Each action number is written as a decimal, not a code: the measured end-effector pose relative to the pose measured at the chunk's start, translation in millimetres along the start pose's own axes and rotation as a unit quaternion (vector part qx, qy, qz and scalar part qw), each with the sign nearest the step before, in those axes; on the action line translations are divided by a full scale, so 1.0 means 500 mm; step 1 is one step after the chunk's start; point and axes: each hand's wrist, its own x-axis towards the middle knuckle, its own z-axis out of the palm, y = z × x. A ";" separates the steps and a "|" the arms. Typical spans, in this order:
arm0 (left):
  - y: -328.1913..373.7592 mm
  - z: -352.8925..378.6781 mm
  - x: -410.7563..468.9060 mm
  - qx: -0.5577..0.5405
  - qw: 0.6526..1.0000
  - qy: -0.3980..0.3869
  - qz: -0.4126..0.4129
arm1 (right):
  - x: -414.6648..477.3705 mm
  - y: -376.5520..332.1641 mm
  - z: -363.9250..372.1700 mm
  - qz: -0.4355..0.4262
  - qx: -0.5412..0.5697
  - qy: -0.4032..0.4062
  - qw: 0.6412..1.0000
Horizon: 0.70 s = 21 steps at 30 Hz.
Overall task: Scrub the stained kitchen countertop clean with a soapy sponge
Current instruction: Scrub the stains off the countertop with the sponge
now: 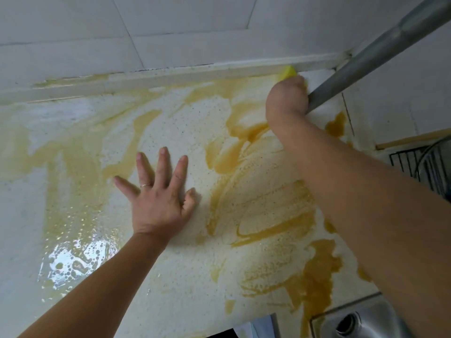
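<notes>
Grips the yellow sponge (288, 72) in the right hand (286, 98), fingers curled round it and mostly hidden behind the back of the hand, only the sponge's far corner showing. Presses it down at the far right of the surface (170, 132), right against the low white upstand (170, 75) below the tiled wall (170, 20). Reaches there over wet, speckled white stone smeared with brownish-yellow stains (312, 279): thick puddles beside the wrist and along the near right edge, thinner swept streaks between them, paler washes out to the left. Plants the left hand (158, 201) flat on a cleaner patch near the middle, fingers (162, 164) straight and spread, thumb bent in, holding nothing; wears a ring (145, 185) on one finger. Shows soapy bubbles (75, 259) and glare beside the left forearm. Works just beside a grey metal pipe (390, 42) slanting from the top right corner down behind the right hand. Catches a steel sink (366, 318) at the bottom right and a black wire rack (424, 164) at the right edge.
</notes>
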 end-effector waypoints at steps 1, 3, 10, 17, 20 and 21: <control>0.000 0.002 0.000 -0.001 1.000 0.004 0.002 | 0.029 0.018 0.001 0.026 -0.002 -0.018 0.999; 0.000 0.001 0.005 0.000 1.000 0.004 0.002 | 0.045 0.017 -0.002 0.044 -0.003 -0.019 0.999; 0.003 -0.007 0.015 -0.006 1.000 0.005 0.019 | -0.178 -0.016 0.070 -0.130 0.100 0.030 0.986; 0.017 -0.016 0.055 -0.012 0.997 0.030 0.076 | -0.205 0.102 0.108 -0.077 0.112 0.054 0.989; 0.031 -0.022 0.082 -0.009 0.995 0.035 0.098 | -0.274 0.155 0.150 -0.095 0.109 0.056 0.988; 0.036 -0.025 0.087 -0.008 0.994 0.035 0.100 | -0.270 0.186 0.159 -0.070 0.117 0.049 0.989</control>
